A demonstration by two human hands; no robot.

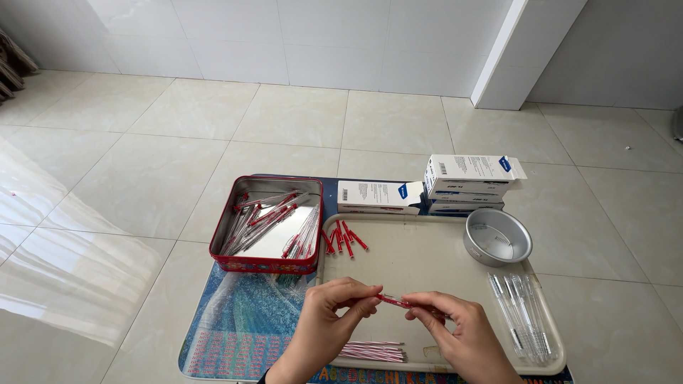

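A slim red pen (395, 301) is held between two bare hands above a cream plastic tray (420, 259), just over the tray's near half. It is a thin stick, red with a paler, clear-looking stretch along its barrel, and its ends are hidden by the fingertips, so which end is the tip cannot be told. Its long axis runs nearly level from left to right, the right end sitting slightly lower and nearer the person.

The left hand (329, 320) pinches the pen's left end, thumb and forefinger closed on it; the right hand (455, 328) grasps the right end the same way, fingers (425, 307) curled around the shaft.

From largest to smallest around them: pale floor tiles (142, 178) spread to a white wall; a blue patterned mat (238, 323) lies on the floor under the tray; a red rectangular tin (267, 264), to the left of the tray and touching its edge, holds a loose heap of similar red-and-clear pens. White cardboard boxes (466, 183) are stacked at the tray's far edge, with one more box (377, 195) lying beside them. A round metal pan (496, 238) sits on the tray's far right corner. A row of clear pen barrels (519, 313) lies along the right side of the tray. A bundle of red-and-white refills (373, 351) rests at the near edge, below the hands, and a scatter of small red caps (341, 238) lies at the tray's far left corner.
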